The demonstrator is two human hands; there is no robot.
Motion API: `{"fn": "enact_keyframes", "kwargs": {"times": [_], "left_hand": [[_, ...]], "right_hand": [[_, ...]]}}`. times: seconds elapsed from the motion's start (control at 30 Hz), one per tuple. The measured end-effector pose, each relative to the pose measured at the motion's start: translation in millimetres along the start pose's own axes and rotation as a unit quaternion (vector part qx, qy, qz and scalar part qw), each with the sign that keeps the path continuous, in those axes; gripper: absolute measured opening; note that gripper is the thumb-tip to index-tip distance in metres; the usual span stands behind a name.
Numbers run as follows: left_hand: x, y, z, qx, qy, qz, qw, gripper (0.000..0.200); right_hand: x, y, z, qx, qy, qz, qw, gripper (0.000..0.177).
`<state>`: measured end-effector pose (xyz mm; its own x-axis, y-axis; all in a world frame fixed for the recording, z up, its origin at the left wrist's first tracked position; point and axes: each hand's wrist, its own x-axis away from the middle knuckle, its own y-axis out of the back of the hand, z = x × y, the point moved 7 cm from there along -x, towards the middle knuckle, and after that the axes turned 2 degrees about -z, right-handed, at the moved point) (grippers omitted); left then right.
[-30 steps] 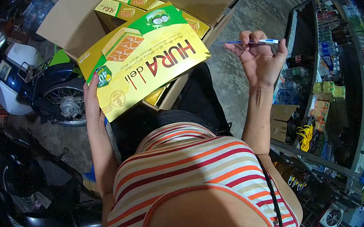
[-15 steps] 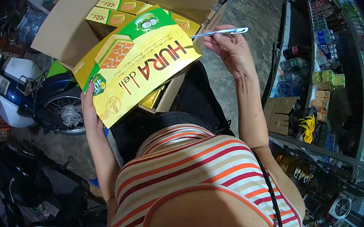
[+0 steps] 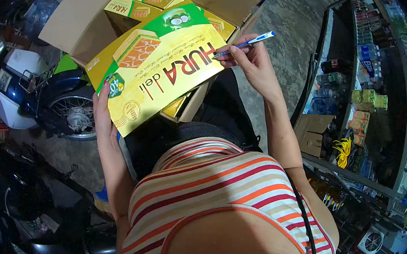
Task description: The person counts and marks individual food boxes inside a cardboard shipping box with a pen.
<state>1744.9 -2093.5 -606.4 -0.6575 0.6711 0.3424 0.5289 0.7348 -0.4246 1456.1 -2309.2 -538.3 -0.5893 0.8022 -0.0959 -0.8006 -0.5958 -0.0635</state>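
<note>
Head view, the only one going. Flat yellow-and-green printed cardboard snack box (image 3: 157,67) up at about 11 o'clock of the frame, tilted, hanging over an open brown corrugated shipping carton (image 3: 74,31). Gripped at its 8 o'clock edge by the left hand (image 3: 103,107), fingers curled round the rim. Right hand (image 3: 252,61) at the box's 3 o'clock, pinched tight round a slim blue-and-white plastic pen (image 3: 245,44), tip touching or just off the face by the red lettering; can't tell which.

What could go wrong, just guessing:
- Held by one edge only, so likely to flex or swing away under pen pressure.
- Slick print, so probably skipping or smeared ink.
- Could slip down onto the matching yellow boxes (image 3: 133,0) in the carton at 12 o'clock.

Textures:
- Thin stiff board, sharp corners and a glossy face.
- Matte, creased carton flaps.
- Spoked metal motorbike wheel (image 3: 71,116) at 9 o'clock.
- Rough grey concrete floor (image 3: 286,14) at 1 o'clock.
</note>
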Motion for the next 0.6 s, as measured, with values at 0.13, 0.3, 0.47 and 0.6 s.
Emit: {"fn": "enact_keyframes", "kwargs": {"times": [0.13,0.3,0.47,0.6], "left_hand": [[0,0,2,0.014,0.004,-0.003,1.0,0.037],[0,0,2,0.015,-0.01,-0.024,1.0,0.037],[-2,7,3,-0.011,-0.011,-0.042,0.999,0.043],[3,1,-5,-0.024,-0.048,-0.057,0.997,0.049]], "right_hand": [[0,-1,-4,0.021,-0.002,-0.003,1.0,0.014],[2,-3,-2,0.039,0.016,-0.034,0.999,0.016],[5,-3,12,0.296,0.101,-0.056,0.948,0.023],[10,-32,38,0.406,0.099,-0.027,0.908,0.019]]}}
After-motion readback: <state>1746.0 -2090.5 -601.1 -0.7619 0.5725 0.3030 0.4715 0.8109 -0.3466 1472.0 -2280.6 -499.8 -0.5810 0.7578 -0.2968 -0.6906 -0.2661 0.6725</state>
